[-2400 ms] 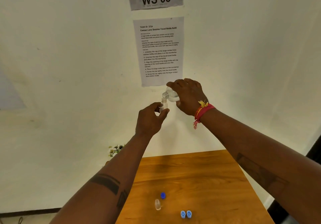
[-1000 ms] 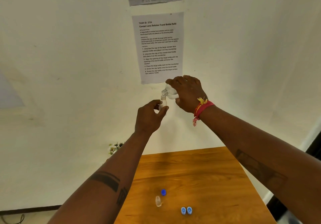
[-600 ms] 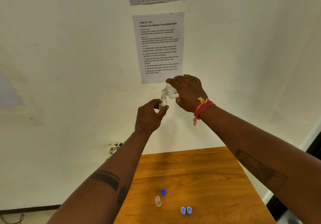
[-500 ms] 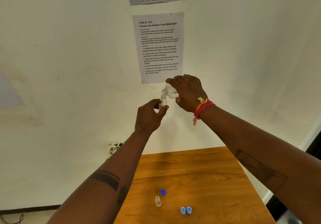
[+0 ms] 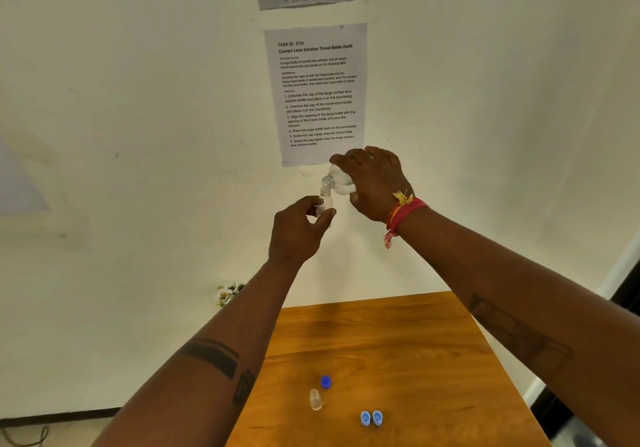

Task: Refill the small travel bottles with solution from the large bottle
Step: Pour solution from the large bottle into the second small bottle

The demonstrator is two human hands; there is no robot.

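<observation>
Clear large bottle (image 5: 337, 181) gripped by right hand (image 5: 375, 183); left hand (image 5: 298, 228) pinches travel bottle (image 5: 325, 202).

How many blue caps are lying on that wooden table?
3. One dark blue cap lies beside a small clear bottle on the table. Two light blue caps sit side by side to its right. None seems hidden.

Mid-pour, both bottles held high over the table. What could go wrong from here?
1. The large bottle tilts onto the travel bottle's narrow neck; a slight misalignment would likely spill solution.
2. The left hand covers most of the travel bottle, so overfilling could go unnoticed.
</observation>
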